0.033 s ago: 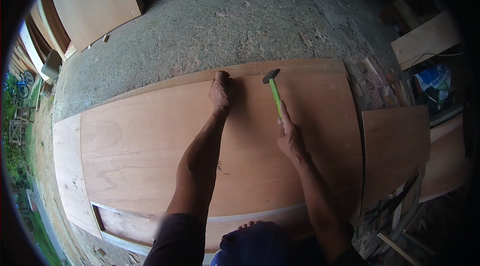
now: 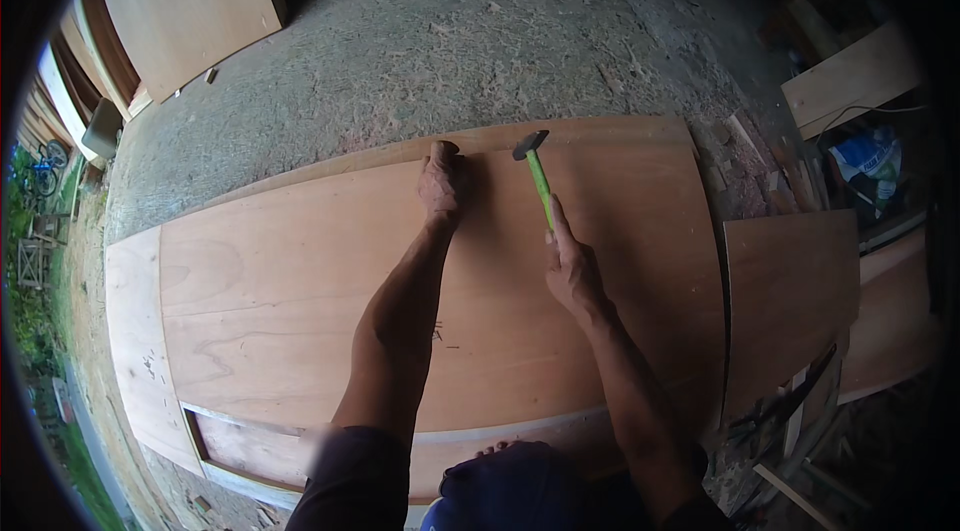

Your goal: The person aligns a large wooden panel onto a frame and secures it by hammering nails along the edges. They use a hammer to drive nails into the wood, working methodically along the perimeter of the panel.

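My right hand point(image 2: 573, 273) grips a hammer point(image 2: 537, 176) by its green handle, forefinger stretched along it. The hammer's dark head hangs over the far part of a large plywood panel point(image 2: 300, 311), apart from my left hand. Near the panel's far edge, my left hand point(image 2: 439, 187) is closed, and a small dark shape shows at its top. What its fingers pinch, if anything, is hidden. Several thin dark pieces that look like nails point(image 2: 439, 331) lie on the panel beside my left forearm. My bare toes and dark-clothed knee show at the near edge.
A frame opening point(image 2: 250, 446) shows at the panel's near left. Another plywood piece point(image 2: 790, 301) lies to the right, close to wood scraps point(image 2: 790, 496) and a blue-and-white bag point(image 2: 868, 166). Beyond is rough concrete floor point(image 2: 480, 51), with a tall board point(image 2: 190, 1) standing at far left.
My right hand and the hammer have shifted a little to the left, and the hammer's head is slightly higher in view. My left hand has stayed in place.
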### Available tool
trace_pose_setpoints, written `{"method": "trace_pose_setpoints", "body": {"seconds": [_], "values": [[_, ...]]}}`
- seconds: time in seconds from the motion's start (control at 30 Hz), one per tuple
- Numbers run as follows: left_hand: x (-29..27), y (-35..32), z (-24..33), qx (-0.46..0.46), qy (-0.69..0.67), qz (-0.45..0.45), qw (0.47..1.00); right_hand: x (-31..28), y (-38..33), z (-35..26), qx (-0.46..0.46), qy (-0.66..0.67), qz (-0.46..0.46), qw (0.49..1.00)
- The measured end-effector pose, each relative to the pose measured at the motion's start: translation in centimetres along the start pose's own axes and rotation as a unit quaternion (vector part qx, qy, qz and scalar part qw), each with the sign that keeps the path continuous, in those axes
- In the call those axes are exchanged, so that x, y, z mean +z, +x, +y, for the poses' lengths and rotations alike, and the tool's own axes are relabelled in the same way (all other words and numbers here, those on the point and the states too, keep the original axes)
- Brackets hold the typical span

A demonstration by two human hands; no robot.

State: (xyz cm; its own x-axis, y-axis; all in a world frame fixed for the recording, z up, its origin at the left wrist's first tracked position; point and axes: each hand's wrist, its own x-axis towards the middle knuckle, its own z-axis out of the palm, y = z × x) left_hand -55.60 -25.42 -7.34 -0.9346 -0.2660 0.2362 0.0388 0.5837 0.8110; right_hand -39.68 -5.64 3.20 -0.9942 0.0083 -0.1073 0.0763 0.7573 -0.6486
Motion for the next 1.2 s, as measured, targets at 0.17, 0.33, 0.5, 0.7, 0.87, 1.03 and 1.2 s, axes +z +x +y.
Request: {"method": "trace_pose_setpoints", "body": {"seconds": [0.17,0.33,0.5,0.7,0.87,1.03,1.2], "values": [[0.5,0.1,-0.5,-0.002,-0.025,-0.016,1.0,1.9,2.7,-3.1,-0.085,0.008,0.001,0.996],[0.3,0.3,-0.1,-0.028,0.032,-0.016,0.999,3.0,4.0,-4.3,-0.08,-0.031,-0.005,0.996],[0.0,0.1,0.5,0.015,-0.001,-0.003,1.0,2.9,4.2,-4.0,-0.107,0.002,0.036,0.994],[1.8,-0.1,-1.3,0.063,0.124,0.019,0.99,4.7,4.3,-2.3,-0.075,-0.053,-0.009,0.996],[1.5,0.9,-4.2,0.08,0.142,0.008,0.987,3.2,2.9,-6.7,-0.13,0.007,0.067,0.989],[2.0,0.5,-1.2,0.065,0.093,0.013,0.994,3.5,4.4,-3.1,-0.114,-0.061,0.012,0.991],[0.9,0.2,-2.5,0.033,0.088,-0.009,0.996,4.4,2.9,-4.8,-0.199,0.019,0.134,0.971]]}}
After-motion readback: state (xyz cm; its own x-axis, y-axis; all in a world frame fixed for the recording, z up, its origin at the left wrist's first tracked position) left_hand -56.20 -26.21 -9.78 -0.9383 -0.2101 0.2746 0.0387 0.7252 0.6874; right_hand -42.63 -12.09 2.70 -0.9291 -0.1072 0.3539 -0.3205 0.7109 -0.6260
